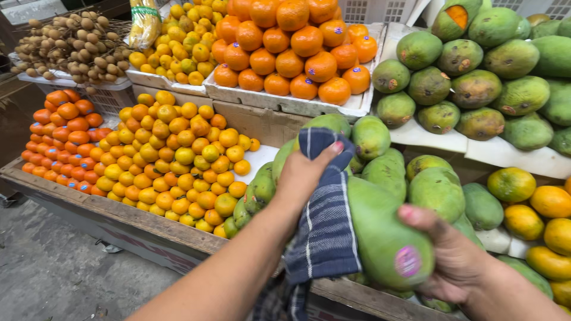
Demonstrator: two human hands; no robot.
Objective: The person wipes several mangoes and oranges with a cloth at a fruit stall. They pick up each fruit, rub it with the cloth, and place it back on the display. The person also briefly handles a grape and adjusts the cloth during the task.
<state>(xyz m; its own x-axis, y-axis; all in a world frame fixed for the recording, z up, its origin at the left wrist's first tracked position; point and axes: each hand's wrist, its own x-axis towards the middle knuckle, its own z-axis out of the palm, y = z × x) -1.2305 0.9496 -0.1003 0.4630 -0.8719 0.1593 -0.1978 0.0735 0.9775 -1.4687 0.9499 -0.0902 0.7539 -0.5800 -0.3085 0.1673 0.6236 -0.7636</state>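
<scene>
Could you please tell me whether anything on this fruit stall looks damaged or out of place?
One green mango at the top right is cut open, showing orange flesh, unlike the whole ones around it. Otherwise the piles look tidy. The left hand presses a striped cloth on a large mango held by the right hand.

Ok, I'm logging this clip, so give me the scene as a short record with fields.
setting: fruit stall on wooden crates
left hand: presses a blue striped cloth on the mango
right hand: holds a large green mango from below
mango mark: pink sticker
nearby: more mangoes, small oranges, large oranges
</scene>
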